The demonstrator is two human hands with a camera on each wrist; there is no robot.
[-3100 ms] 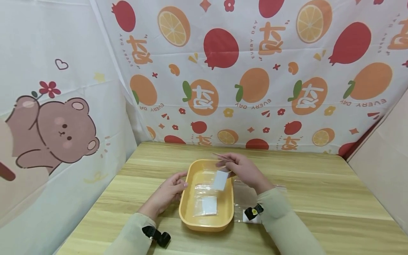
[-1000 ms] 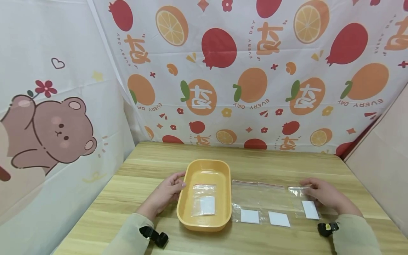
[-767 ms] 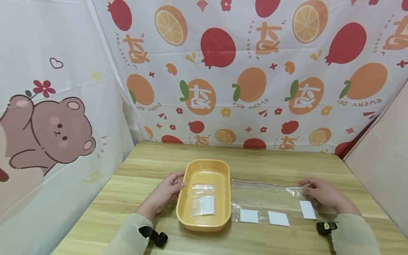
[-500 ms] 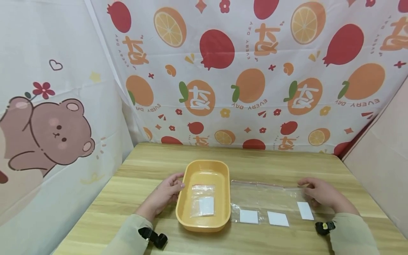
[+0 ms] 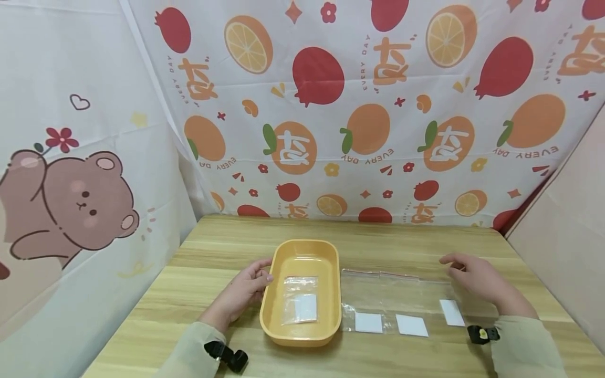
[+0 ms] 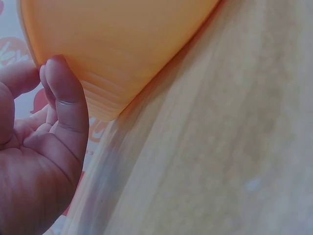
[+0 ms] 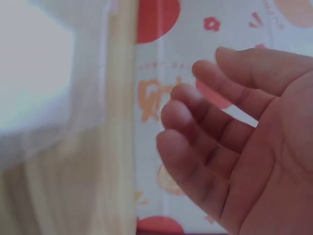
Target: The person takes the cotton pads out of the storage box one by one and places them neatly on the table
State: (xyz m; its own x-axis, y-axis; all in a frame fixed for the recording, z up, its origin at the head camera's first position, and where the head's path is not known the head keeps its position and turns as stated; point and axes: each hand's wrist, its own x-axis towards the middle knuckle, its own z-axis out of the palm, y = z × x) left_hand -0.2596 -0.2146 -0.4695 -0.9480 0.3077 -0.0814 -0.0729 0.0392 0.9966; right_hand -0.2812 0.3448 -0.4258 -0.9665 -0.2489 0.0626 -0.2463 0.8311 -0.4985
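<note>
My left hand (image 5: 243,290) pinches the left rim of a yellow tray (image 5: 266,315) between thumb and fingers; the left wrist view shows the tray wall (image 6: 132,44) from outside. Inside the tray lies a clear zip bag (image 5: 300,284) with a white card (image 5: 306,307) in it. To the tray's right, several clear zip bags lie in a row, each with a white card: one near the tray (image 5: 368,323), a middle card (image 5: 412,325) and a right card (image 5: 452,313). Just beyond the rightmost bag hovers my right hand (image 5: 482,279), fingers loosely bent, holding nothing.
The wood-grain table (image 5: 227,236) carries everything. A fruit-print cloth (image 5: 359,173) hangs behind it, and a bear-print cloth (image 5: 94,199) hangs at the left. A pale panel (image 5: 567,226) stands at the right.
Earlier my right hand held a bagged card over the tray. It then set a bag down at the row's right end, slid it left beside the others and let go. The left hand stays on the tray.
</note>
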